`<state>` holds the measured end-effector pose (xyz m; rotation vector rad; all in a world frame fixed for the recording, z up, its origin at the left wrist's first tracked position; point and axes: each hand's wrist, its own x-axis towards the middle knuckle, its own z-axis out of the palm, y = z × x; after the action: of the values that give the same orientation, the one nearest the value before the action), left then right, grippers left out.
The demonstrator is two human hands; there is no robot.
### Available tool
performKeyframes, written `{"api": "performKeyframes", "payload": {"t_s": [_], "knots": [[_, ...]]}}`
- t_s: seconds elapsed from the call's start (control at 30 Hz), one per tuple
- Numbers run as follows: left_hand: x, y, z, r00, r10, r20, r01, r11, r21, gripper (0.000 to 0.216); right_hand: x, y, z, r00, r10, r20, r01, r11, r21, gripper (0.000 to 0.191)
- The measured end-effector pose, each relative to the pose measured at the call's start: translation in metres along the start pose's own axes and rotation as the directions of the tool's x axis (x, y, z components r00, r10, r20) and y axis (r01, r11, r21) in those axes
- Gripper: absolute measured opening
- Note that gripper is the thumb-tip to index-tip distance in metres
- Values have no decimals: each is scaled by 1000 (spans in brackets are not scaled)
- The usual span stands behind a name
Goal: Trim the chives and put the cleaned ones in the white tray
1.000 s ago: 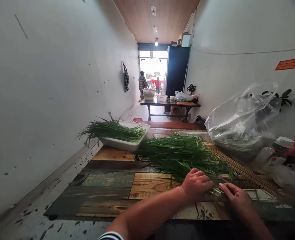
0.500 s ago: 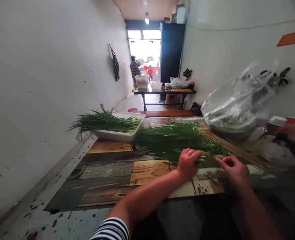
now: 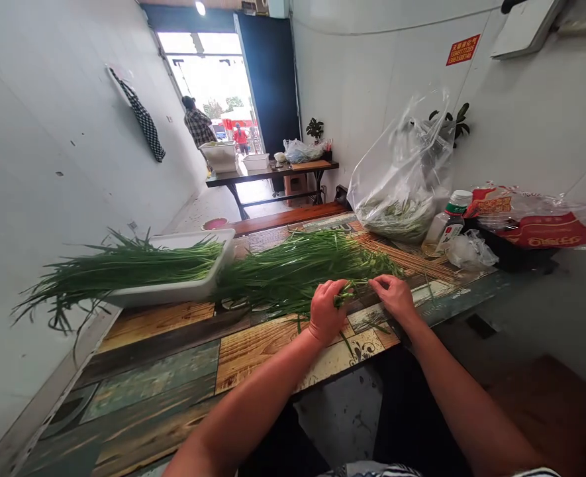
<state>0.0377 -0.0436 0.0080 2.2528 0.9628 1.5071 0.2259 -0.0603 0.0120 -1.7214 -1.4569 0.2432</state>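
Observation:
My left hand is closed around a small bunch of green chives, whose cut ends stick out towards the right. Close by on the right, my right hand pinches thumb and forefinger together at a thin pale strand near those ends; whether it is a stem or a skewer I cannot tell. A large heap of chives lies just beyond my hands on the patterned table. Bamboo skewers are spread behind my right hand. More chives lie in a white tray at the left, leaves hanging over its edge.
A clear plastic bag of greens stands at the back right, beside a bottle and red packaging. Behind the table is a wooden bench. Farther off stand another table with tubs and a person by the doorway.
The view has swung to the right, bringing the bottle and red packaging fully into sight. My left hand still grips chives, and my right hand stays pinched close beside it.

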Motion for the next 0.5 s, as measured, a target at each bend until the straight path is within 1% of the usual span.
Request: {"api": "performKeyframes", "payload": {"t_s": [0.07, 0.17, 0.23, 0.3, 0.43, 0.5], "knots": [[0, -1, 0, 999, 28, 21, -29, 1000, 4, 18, -7, -7, -4, 999, -27, -38, 30, 998, 63, 32], [0, 0, -1, 992, 107, 72, -108, 994, 5, 22, -21, -26, -13, 992, -94, -83, 105, 984, 144, 32], [0, 1, -1, 986, 137, 98, -138, 990, 9, 24, -29, -39, -18, 987, -133, -87, 147, 972, 184, 31], [1, 3, -1, 984, 138, 109, -141, 990, 15, 25, -35, -48, -19, 982, -168, -88, 183, 961, 208, 29], [1, 3, -2, 982, 127, 139, -129, 992, 8, 23, -37, -51, -19, 971, -210, -113, 231, 945, 229, 26], [2, 2, -2, 981, 129, 146, -129, 992, -7, 22, -37, -48, -19, 964, -261, -45, 264, 935, 238, 24]]}}
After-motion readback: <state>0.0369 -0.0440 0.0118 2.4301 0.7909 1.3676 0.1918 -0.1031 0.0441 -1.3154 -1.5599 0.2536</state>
